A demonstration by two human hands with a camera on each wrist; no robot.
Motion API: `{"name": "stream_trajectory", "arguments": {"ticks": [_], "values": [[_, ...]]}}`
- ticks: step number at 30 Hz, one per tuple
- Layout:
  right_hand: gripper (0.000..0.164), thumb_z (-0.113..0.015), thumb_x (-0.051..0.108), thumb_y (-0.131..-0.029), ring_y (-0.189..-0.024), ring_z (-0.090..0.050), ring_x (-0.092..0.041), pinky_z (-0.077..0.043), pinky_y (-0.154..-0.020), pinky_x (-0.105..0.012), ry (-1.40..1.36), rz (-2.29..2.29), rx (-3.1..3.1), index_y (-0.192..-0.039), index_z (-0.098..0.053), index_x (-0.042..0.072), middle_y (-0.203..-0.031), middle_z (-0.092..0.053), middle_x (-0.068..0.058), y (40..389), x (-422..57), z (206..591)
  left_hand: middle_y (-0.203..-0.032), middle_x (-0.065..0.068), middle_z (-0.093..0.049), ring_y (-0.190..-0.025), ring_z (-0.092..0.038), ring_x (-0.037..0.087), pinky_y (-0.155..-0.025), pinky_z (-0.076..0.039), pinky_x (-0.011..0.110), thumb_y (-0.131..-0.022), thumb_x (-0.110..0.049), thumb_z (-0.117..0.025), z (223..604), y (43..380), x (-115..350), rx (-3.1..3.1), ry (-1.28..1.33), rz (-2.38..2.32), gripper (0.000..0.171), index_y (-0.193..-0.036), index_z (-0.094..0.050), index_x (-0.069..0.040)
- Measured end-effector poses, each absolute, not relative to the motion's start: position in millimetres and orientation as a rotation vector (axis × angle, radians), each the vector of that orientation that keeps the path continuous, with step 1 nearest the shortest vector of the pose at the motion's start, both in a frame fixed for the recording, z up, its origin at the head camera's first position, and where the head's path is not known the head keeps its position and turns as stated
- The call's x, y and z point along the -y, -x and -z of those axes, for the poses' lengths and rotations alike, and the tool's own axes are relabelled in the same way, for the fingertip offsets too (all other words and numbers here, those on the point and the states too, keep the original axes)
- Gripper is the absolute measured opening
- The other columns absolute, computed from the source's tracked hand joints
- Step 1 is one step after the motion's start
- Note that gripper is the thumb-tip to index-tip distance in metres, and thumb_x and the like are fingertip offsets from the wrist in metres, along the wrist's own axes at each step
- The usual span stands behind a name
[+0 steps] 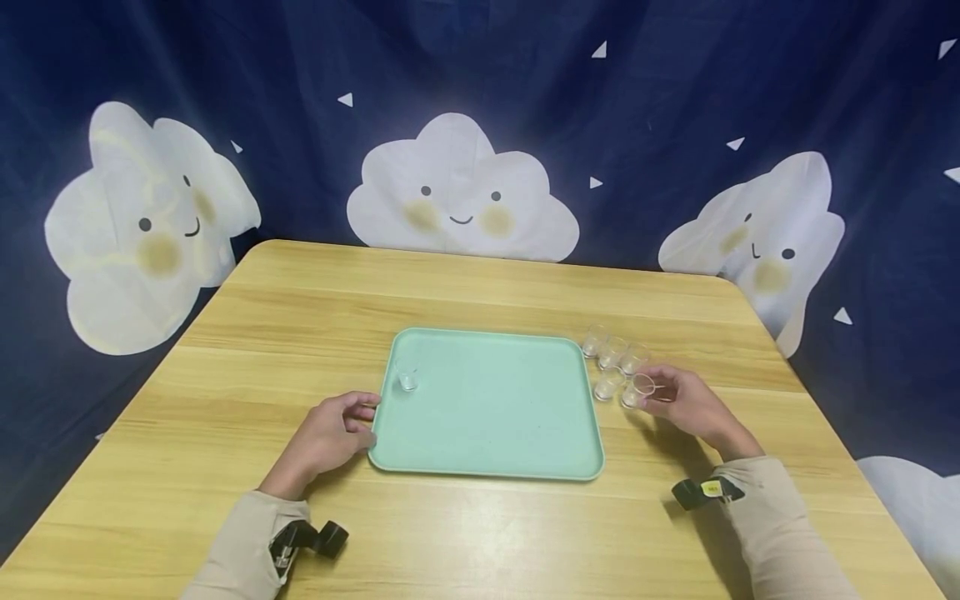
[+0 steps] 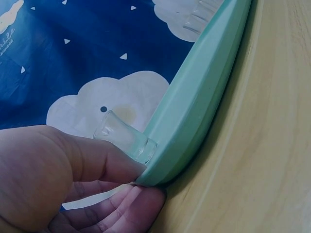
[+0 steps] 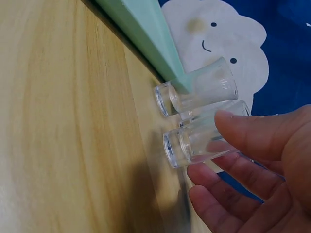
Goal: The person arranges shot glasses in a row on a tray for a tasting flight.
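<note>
My left hand [image 1: 328,435] holds the left edge of a mint-green tray [image 1: 487,408], thumb and fingers pinching its rim in the left wrist view. One clear shot glass [image 1: 407,380] stands upright on the tray near that edge. Beyond the tray's right side, my right hand [image 1: 688,407] grips another shot glass [image 3: 182,145] between thumb and fingers. That glass is the nearest right one of a small cluster. Beside it stands a neighbouring shot glass [image 3: 197,90], close to the tray's edge. Whether the gripped glass touches the table is hard to tell.
Several more clear shot glasses [image 1: 612,353] stand in a back row by the tray's upper right corner. Everything sits on a light wooden table [image 1: 480,533]. Behind it hangs a dark blue curtain [image 1: 300,50] printed with clouds.
</note>
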State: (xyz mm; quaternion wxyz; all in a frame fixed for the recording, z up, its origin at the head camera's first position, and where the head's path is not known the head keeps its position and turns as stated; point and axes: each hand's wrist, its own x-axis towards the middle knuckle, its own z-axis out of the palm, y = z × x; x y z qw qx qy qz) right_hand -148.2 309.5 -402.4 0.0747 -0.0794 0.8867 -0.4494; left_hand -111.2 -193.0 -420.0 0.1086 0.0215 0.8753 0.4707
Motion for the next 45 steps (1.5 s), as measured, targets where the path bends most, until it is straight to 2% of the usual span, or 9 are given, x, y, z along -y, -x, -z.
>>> {"name": "stream_trajectory", "arguments": {"ticks": [5, 19, 29, 45], "values": [[0.038, -0.069, 0.004, -0.087, -0.103, -0.062, -0.038, -0.053, -0.078, -0.023, 0.249, 1.311, -2.68, -0.119, -0.055, -0.011, -0.114, -0.061, -0.025, 147, -308, 407, -0.109, 0.009, -0.063, -0.087, -0.058, 0.019, -0.076, -0.05, 0.032, -0.075, -0.001, -0.066, 424, 108, 194, -2.57, -0.037, -1.359, 0.052, -0.127, -0.058, -0.001], [0.035, -0.069, 0.01, -0.089, -0.104, -0.061, -0.035, -0.052, -0.078, -0.022, 0.238, 1.304, -2.736, -0.117, -0.056, -0.007, -0.118, -0.059, -0.023, 147, -307, 391, -0.11, 0.01, -0.064, -0.089, -0.06, 0.02, -0.077, -0.051, 0.033, -0.076, -0.001, -0.066, 420, 113, 193, -2.584, -0.052, -1.366, 0.052, -0.127, -0.058, 0.0], [0.035, -0.071, 0.011, -0.087, -0.107, -0.059, -0.04, -0.052, -0.08, -0.021, 0.211, 1.335, -2.746, -0.113, -0.055, -0.007, -0.115, -0.058, -0.023, 145, -306, 383, -0.109, 0.01, -0.064, -0.088, -0.059, 0.02, -0.076, -0.052, 0.032, -0.076, 0.0, -0.066, 422, 114, 193, -2.586, -0.058, -1.375, 0.051, -0.126, -0.058, 0.0], [0.037, -0.07, 0.012, -0.088, -0.103, -0.059, -0.032, -0.052, -0.08, -0.021, 0.234, 1.369, -2.748, -0.115, -0.054, -0.007, -0.111, -0.058, -0.02, 147, -292, 364, -0.11, 0.012, -0.063, -0.088, -0.059, 0.02, -0.074, -0.052, 0.031, -0.076, 0.0, -0.066, 420, 113, 193, -2.571, -0.051, -1.383, 0.052, -0.127, -0.058, 0.001]]}}
